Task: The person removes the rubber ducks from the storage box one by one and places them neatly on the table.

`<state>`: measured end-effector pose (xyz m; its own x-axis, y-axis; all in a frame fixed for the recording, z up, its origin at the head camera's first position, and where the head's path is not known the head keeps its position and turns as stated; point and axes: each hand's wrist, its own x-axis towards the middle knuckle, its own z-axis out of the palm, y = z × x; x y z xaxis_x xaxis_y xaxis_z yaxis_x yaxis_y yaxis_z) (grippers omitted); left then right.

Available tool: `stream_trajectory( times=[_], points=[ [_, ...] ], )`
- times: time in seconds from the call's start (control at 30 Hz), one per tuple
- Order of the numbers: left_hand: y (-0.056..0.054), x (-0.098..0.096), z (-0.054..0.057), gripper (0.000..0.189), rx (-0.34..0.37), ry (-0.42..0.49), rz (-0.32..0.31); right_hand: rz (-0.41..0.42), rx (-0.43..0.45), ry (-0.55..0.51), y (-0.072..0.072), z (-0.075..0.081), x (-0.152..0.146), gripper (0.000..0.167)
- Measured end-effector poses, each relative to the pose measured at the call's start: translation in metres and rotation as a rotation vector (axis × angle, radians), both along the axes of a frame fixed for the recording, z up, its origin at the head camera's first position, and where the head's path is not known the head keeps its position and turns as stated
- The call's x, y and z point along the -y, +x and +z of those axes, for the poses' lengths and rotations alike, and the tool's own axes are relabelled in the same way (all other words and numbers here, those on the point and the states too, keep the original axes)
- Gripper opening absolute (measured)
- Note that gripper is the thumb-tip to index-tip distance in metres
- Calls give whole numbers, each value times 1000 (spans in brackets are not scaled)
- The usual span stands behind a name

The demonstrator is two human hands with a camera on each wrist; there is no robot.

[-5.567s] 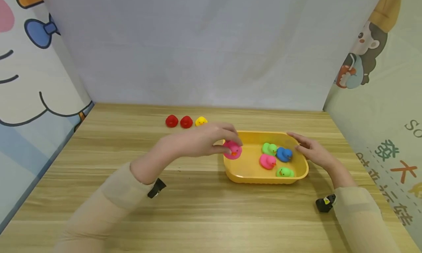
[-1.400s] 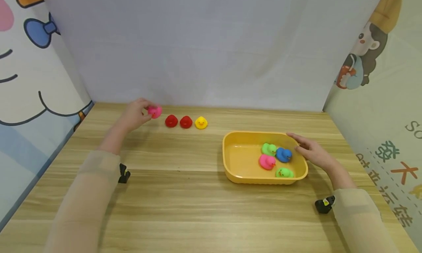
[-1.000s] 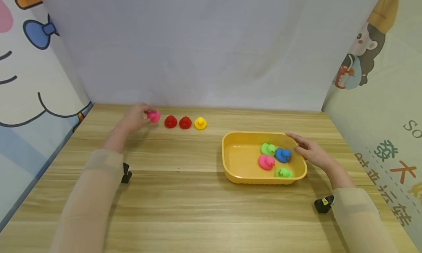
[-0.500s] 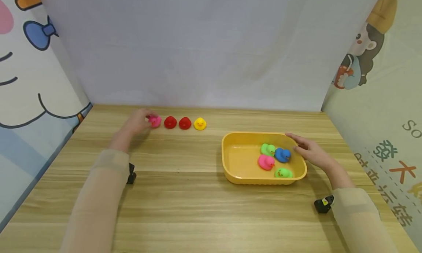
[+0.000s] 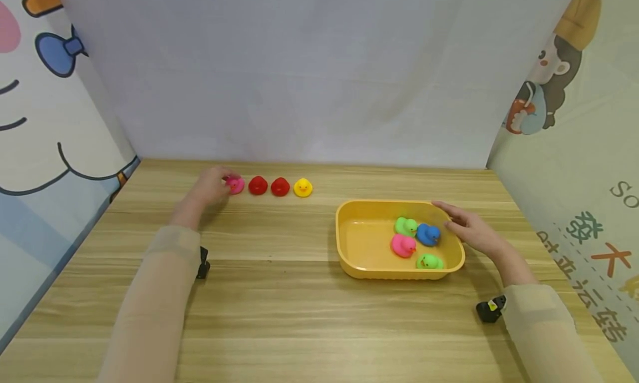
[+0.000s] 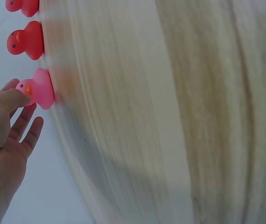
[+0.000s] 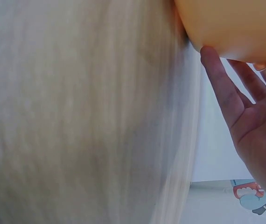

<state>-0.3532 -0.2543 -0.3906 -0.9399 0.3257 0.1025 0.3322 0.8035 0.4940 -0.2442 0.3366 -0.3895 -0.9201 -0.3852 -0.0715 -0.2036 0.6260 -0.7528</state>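
The left grip (image 5: pixel 207 187) pinches a pink rubber duck (image 6: pixel 43 88) by its head between thumb and finger, likely so that its base can sit freely on the bench (image 5: pixel 279 311). The duck is upright, leftmost in a row with 2 red rubber ducks (image 5: pixel 258 185) and 1 yellow rubber duck (image 5: pixel 303 187), gaps between them perhaps leaving finger room. Well apart, the right grip (image 5: pixel 471 230), fingers nearly straight, touches the right end of a yellow plastic tray (image 5: pixel 369 238), seemingly to steady it; inside are 2 green ducks (image 5: pixel 406 226), 1 blue duck (image 5: pixel 427 235) and 1 other pink duck (image 5: pixel 402 245)

Two ducks (image 6: pixel 42 88) are pink, the tray (image 5: pixel 366 244) yellow-orange, the table (image 5: pixel 279 316) wood-grained.
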Motion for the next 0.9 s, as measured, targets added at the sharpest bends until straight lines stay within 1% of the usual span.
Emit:
stream_trajectory(
  times=[0.13, 0.23, 0.37, 0.53, 0.7, 0.8, 0.9],
  points=[
    [0, 0, -1, 41, 0, 4, 5, 2, -1, 2, 0, 0, 0, 50],
    [0, 0, 0, 43, 22, 19, 19, 2, -9, 8, 0, 0, 0, 50],
    [2, 0, 3, 44, 37, 26, 34, 4, -11, 4, 1, 1, 1, 50],
    [4, 0, 11, 42, 1, -16, 3, 2, -2, 2, 2, 1, 0, 50],
    [6, 0, 20, 41, -4, -17, -3, 7, -13, -22, 1, 0, 1, 50],
    [7, -1, 24, 40, -28, -21, -14, 11, -13, -32, 0, -1, 1, 49],
    [10, 0, 27, 40, -68, -35, -38, 11, -9, -31, 0, -1, 1, 49]
  ],
)
